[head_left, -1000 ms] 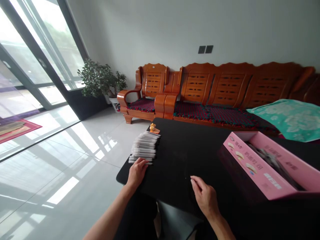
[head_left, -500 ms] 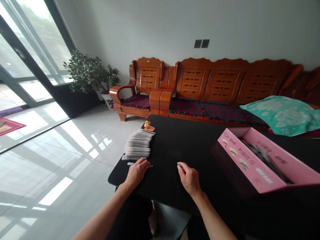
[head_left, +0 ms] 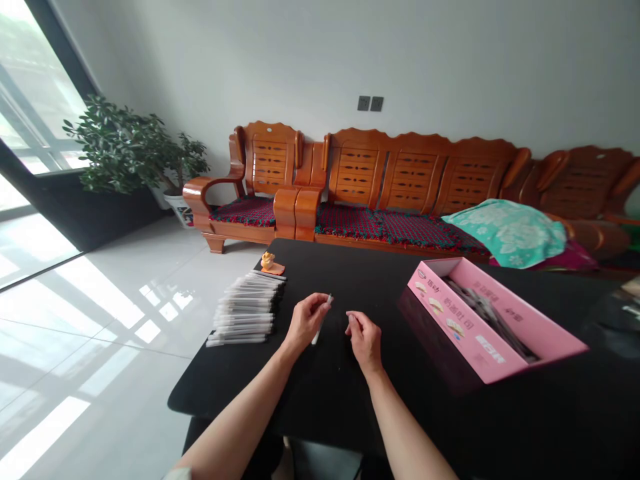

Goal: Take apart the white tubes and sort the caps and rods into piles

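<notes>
My left hand (head_left: 305,325) is closed in a pinch on a slim white pen (head_left: 315,337), which slants down from the fingertips over the black table (head_left: 330,393). To its right, my right hand (head_left: 365,339) hovers near the pen with thumb and fingers pressed together. Whatever those fingers hold, if anything, is too small to make out. Left of my hands, a row of several similar white pens (head_left: 245,312) lies side by side, with darker ends pointing right. A small orange figurine (head_left: 268,261) stands at the far end of that row.
On the right of the table stands a pink box (head_left: 453,327) with dark slender pieces (head_left: 483,307) inside. Behind the table runs a wooden sofa (head_left: 355,167) with a turquoise cloth (head_left: 515,230) on it. A potted plant (head_left: 135,150) is at the back left.
My left hand has moved from beside the pen row toward my right hand and lifted a pen. My right hand stays pinched. The view has turned to the right.
</notes>
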`<action>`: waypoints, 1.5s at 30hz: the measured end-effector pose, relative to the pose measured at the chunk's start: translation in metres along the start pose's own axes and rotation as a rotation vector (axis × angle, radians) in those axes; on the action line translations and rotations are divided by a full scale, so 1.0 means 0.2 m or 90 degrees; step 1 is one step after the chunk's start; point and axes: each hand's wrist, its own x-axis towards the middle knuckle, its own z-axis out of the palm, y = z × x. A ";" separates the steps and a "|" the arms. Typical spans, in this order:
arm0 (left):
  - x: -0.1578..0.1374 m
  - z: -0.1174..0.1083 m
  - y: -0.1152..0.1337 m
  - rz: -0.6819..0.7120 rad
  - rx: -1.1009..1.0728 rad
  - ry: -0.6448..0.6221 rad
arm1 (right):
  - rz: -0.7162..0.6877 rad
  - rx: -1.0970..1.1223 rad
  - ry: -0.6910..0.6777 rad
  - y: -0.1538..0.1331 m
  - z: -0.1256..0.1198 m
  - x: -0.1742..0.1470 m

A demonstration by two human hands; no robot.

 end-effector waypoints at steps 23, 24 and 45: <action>0.04 0.11 -0.20 -0.162 -0.388 -0.037 | 0.163 0.255 -0.192 -0.02 -0.02 0.01; 0.04 0.11 -0.19 -0.164 -0.386 -0.041 | 0.164 0.262 -0.194 -0.02 -0.02 0.01; 0.04 0.09 -0.23 -0.162 -0.497 0.039 | 0.244 0.418 -0.135 0.00 -0.03 0.01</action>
